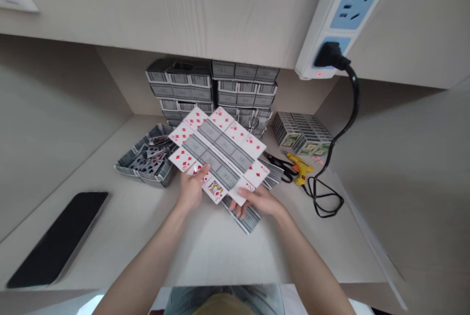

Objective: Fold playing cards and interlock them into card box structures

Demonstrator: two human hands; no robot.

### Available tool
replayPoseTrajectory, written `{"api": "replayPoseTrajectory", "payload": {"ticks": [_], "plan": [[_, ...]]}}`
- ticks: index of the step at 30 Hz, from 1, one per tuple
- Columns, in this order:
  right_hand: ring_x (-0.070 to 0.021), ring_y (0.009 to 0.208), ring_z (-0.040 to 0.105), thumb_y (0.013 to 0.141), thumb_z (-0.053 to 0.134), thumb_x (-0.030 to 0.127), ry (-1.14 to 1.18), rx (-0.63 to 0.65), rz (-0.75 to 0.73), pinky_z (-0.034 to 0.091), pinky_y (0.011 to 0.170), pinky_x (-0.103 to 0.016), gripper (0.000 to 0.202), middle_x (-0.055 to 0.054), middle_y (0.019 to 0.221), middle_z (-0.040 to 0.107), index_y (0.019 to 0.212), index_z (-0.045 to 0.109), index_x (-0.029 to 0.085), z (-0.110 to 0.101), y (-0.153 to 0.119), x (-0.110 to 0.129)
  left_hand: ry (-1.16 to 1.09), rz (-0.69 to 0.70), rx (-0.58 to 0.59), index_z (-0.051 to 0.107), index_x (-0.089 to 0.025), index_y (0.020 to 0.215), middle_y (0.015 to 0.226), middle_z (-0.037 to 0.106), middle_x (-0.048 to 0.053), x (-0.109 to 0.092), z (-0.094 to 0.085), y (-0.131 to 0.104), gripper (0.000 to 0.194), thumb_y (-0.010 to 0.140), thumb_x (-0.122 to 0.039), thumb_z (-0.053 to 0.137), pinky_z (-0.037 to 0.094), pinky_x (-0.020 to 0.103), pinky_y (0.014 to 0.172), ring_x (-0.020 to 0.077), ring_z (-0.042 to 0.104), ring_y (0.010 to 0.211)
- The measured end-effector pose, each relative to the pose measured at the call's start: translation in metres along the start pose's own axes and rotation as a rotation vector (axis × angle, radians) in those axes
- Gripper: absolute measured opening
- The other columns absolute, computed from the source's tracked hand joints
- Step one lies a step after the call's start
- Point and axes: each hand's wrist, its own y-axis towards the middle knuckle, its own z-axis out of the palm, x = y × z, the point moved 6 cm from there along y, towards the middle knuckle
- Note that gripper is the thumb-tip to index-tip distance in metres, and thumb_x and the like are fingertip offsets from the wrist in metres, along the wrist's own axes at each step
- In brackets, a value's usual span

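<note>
Both of my hands hold a flat panel of joined playing cards tilted above the desk. Grey patterned card backs fill its middle, and red-suit card faces run round the edge. My left hand pinches the near left edge, thumb on top. At the near right corner my right hand grips the panel with its thumb above and fingers below. Beneath the panel, partly covered, lies a strip of card backs on the desk. More card backs show past the panel's right side.
An open box made of cards holds loose cards at left. Stacked card boxes stand behind, with packed decks to their right. Black scissors, a yellow glue gun and its black cord lie right. A phone rests front left.
</note>
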Motion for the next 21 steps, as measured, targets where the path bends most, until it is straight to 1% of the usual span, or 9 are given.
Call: {"api": "replayPoseTrajectory", "payload": {"ticks": [2, 5, 7, 9, 10, 12, 13, 16, 21], "plan": [[-0.0168, 0.067, 0.064, 0.07, 0.062, 0.037, -0.065, 0.185, 0.102, 0.051, 0.051, -0.025, 0.035, -0.011, 0.085, 0.068, 0.092, 0.061, 0.011, 0.003, -0.011, 0.004, -0.033, -0.056, 0.0, 0.06, -0.016, 0.1, 0.096, 0.066, 0.007, 0.002, 0.0, 0.0, 0.051, 0.053, -0.026, 0.076, 0.045, 0.04, 0.084, 0.0238, 0.061, 0.091], [-0.0175, 0.069, 0.063, 0.062, 0.068, 0.027, -0.168, 0.24, 0.177, 0.051, 0.062, -0.029, 0.024, -0.006, 0.079, 0.068, 0.082, 0.066, 0.013, -0.008, -0.022, 0.005, -0.041, -0.132, 0.039, 0.061, -0.015, 0.098, 0.09, 0.068, 0.007, 0.002, -0.003, 0.001, 0.049, 0.052, -0.024, 0.076, 0.048, 0.04, 0.079, 0.0241, 0.063, 0.083], [-0.019, 0.068, 0.063, 0.055, 0.072, 0.021, -0.167, 0.094, 0.141, 0.05, 0.062, -0.03, 0.019, -0.005, 0.073, 0.069, 0.071, 0.067, 0.014, -0.026, -0.022, 0.003, -0.011, -0.23, 0.122, 0.062, -0.014, 0.096, 0.085, 0.069, 0.007, 0.005, -0.002, 0.0, 0.045, 0.053, -0.023, 0.074, 0.05, 0.04, 0.073, 0.0243, 0.065, 0.076], [-0.0181, 0.061, 0.061, 0.05, 0.075, 0.02, -0.034, -0.308, 0.067, 0.049, 0.055, -0.028, 0.019, -0.002, 0.066, 0.068, 0.067, 0.065, 0.017, -0.056, -0.021, 0.002, 0.051, -0.355, 0.248, 0.064, -0.013, 0.091, 0.08, 0.07, 0.008, 0.012, 0.002, -0.004, 0.038, 0.055, -0.021, 0.073, 0.051, 0.039, 0.067, 0.0245, 0.065, 0.069], [-0.0176, 0.058, 0.061, 0.052, 0.074, 0.023, 0.064, -0.492, 0.037, 0.048, 0.052, -0.028, 0.019, -0.002, 0.064, 0.067, 0.067, 0.064, 0.017, -0.069, -0.022, 0.0, 0.089, -0.41, 0.318, 0.065, -0.013, 0.088, 0.078, 0.07, 0.008, 0.016, 0.005, -0.007, 0.035, 0.055, -0.021, 0.072, 0.051, 0.038, 0.065, 0.0245, 0.065, 0.067], [-0.0171, 0.055, 0.06, 0.064, 0.064, 0.037, 0.13, -0.609, 0.016, 0.048, 0.05, -0.028, 0.02, -0.001, 0.062, 0.066, 0.071, 0.062, 0.018, -0.079, -0.021, -0.003, 0.156, -0.481, 0.447, 0.066, -0.013, 0.086, 0.076, 0.07, 0.009, 0.022, 0.011, -0.015, 0.03, 0.057, -0.02, 0.071, 0.051, 0.037, 0.064, 0.0246, 0.065, 0.067], [-0.0188, 0.057, 0.062, 0.069, 0.057, 0.045, 0.203, -0.625, 0.001, 0.048, 0.051, -0.031, 0.028, -0.003, 0.064, 0.067, 0.075, 0.062, 0.018, -0.08, -0.019, -0.002, 0.18, -0.497, 0.499, 0.067, -0.014, 0.087, 0.078, 0.07, 0.009, 0.025, 0.014, -0.018, 0.03, 0.058, -0.021, 0.071, 0.051, 0.036, 0.065, 0.0247, 0.065, 0.07], [-0.0243, 0.069, 0.065, 0.073, 0.043, 0.06, 0.34, -0.473, -0.036, 0.05, 0.057, -0.037, 0.049, -0.008, 0.076, 0.068, 0.088, 0.06, 0.017, -0.072, -0.011, 0.004, 0.229, -0.507, 0.57, 0.066, -0.014, 0.09, 0.082, 0.07, 0.009, 0.028, 0.019, -0.023, 0.032, 0.059, -0.023, 0.071, 0.05, 0.036, 0.067, 0.0253, 0.065, 0.076], [-0.0232, 0.073, 0.065, 0.064, 0.068, 0.033, 0.329, -0.522, -0.097, 0.049, 0.065, -0.035, 0.033, -0.005, 0.08, 0.069, 0.091, 0.06, 0.017, -0.07, -0.01, 0.006, 0.179, -0.48, 0.465, 0.064, -0.013, 0.091, 0.081, 0.07, 0.01, 0.023, 0.015, -0.016, 0.033, 0.061, -0.026, 0.069, 0.051, 0.033, 0.062, 0.024, 0.065, 0.071]]}}
